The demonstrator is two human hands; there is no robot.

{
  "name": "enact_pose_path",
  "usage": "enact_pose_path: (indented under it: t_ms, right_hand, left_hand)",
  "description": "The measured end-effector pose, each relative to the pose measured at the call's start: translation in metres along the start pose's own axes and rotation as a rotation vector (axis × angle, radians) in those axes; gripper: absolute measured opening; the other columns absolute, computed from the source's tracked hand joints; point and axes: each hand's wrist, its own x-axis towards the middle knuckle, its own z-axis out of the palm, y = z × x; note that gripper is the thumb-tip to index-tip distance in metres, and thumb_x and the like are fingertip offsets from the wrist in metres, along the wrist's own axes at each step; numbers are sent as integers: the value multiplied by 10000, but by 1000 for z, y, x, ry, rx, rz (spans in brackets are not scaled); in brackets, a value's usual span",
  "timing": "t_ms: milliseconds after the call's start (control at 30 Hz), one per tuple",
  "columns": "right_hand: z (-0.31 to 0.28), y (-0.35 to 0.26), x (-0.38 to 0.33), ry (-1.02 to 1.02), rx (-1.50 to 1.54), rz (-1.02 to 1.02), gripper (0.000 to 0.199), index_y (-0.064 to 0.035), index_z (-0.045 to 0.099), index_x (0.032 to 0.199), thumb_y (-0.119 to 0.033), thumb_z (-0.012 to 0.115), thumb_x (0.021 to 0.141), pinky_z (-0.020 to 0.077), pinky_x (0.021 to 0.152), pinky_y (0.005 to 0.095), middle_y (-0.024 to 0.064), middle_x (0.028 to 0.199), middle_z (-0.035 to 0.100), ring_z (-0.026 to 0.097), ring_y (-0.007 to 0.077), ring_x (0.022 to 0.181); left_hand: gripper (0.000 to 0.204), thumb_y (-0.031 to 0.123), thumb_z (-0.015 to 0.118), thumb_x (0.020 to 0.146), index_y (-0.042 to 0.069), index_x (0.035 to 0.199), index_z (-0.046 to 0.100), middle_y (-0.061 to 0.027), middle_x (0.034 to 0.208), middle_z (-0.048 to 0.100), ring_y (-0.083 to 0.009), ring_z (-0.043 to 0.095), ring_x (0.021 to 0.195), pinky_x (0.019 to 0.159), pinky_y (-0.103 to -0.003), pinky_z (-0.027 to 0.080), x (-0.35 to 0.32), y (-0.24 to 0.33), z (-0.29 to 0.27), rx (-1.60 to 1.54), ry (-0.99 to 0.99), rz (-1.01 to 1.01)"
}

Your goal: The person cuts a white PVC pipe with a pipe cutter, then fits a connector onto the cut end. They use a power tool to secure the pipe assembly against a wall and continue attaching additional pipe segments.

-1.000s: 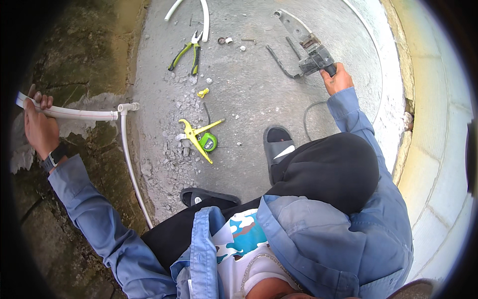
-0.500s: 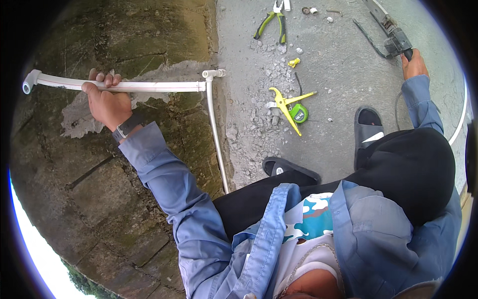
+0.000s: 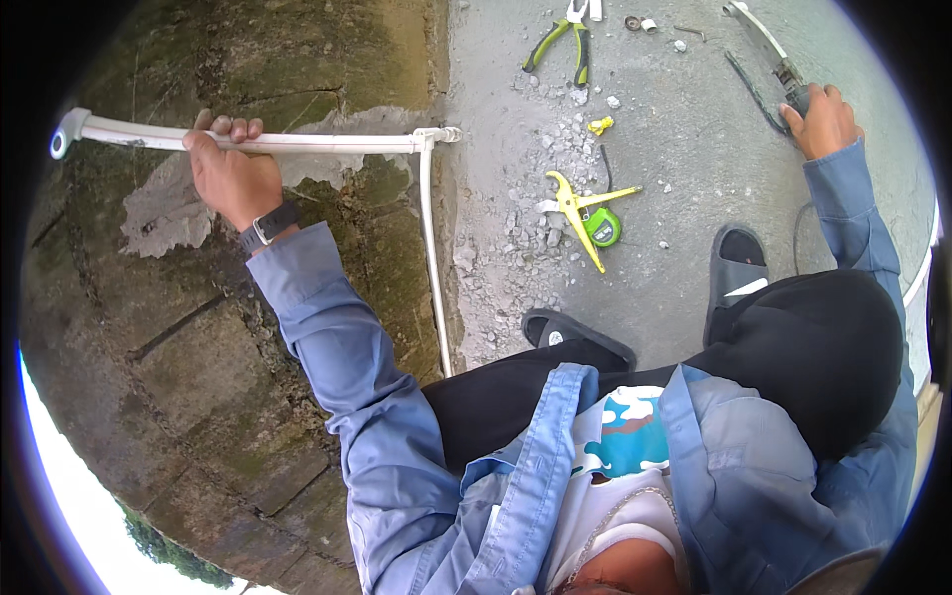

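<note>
My left hand point(image 3: 238, 178) is closed around a white plastic pipe point(image 3: 327, 144) with a thin red stripe, holding it level against the wall. An elbow fitting point(image 3: 67, 133) caps the pipe's far left end. Its right end meets a white tee fitting point(image 3: 428, 138) near the wall's base; whether it sits inside cannot be seen. From that fitting a thinner white pipe point(image 3: 434, 258) runs down towards me. At the upper right my right hand point(image 3: 828, 121) grips the dark body of a pipe welding iron point(image 3: 769, 48), which has a flat metal blade and a thin stand.
On the concrete floor lie green-handled pliers point(image 3: 560, 45), a yellow pipe cutter point(image 3: 572, 203), a green tape measure point(image 3: 602, 228) and a small yellow piece point(image 3: 600, 125). Rubble point(image 3: 516, 208) lines the mossy block wall point(image 3: 198, 367). My sandalled feet rest nearby.
My left hand has raised the pipe slightly, and its right end has come from just below the tee fitting up against it. My right hand has slid forward along the welding iron.
</note>
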Motion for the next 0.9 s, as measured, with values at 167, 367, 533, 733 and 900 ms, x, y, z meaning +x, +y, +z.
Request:
enact_pose_path:
  t_ms: [167, 367, 533, 733, 900]
  right_hand:
    - [-124, -129, 41, 83, 515, -831, 395, 2, 675, 1076, -343, 683, 885, 552, 718, 431, 177, 915, 692, 695, 333, 821]
    - [-172, -337, 51, -69, 835, -1084, 474, -11, 670, 1153, -258, 764, 759, 533, 849, 408, 198, 1018, 708, 686, 300, 930]
    - [-125, -442, 7, -211, 1044, -1104, 477, -11, 664, 1130, -295, 770, 762, 521, 871, 415, 168, 1027, 697, 665, 302, 964]
    - [-100, -496, 0, -1274, 2267, -617, 528, -128, 522, 1332, -502, 516, 959, 508, 891, 422, 74, 1243, 612, 597, 264, 1090]
    - [-82, -514, 11, -1261, 2338, -667, 533, -138, 488, 1363, -518, 455, 991, 498, 925, 424, 66, 1301, 579, 567, 247, 1152]
  left_hand:
    - [226, 225, 540, 1015, 2, 1022, 576, -58, 755, 548, -203, 523, 728, 717, -389, 447, 17, -49, -26, -75, -155, 138]
    - [193, 256, 545, 1005, 68, 994, 587, 28, 732, 531, -74, 508, 609, 566, -241, 417, -7, -85, -11, 131, -56, 49]
    - [251, 265, 564, 983, 33, 1066, 610, -22, 773, 590, -124, 565, 681, 620, -293, 447, -30, -93, -30, 339, -50, 179]
    - [300, 307, 580, 959, 54, 1116, 619, -169, 930, 676, -248, 636, 851, 769, -380, 487, -33, -96, -29, 396, -68, 176]
    - [302, 305, 584, 957, 52, 1120, 609, -195, 962, 670, -269, 646, 882, 787, -379, 485, -28, -117, -33, 359, -95, 248]
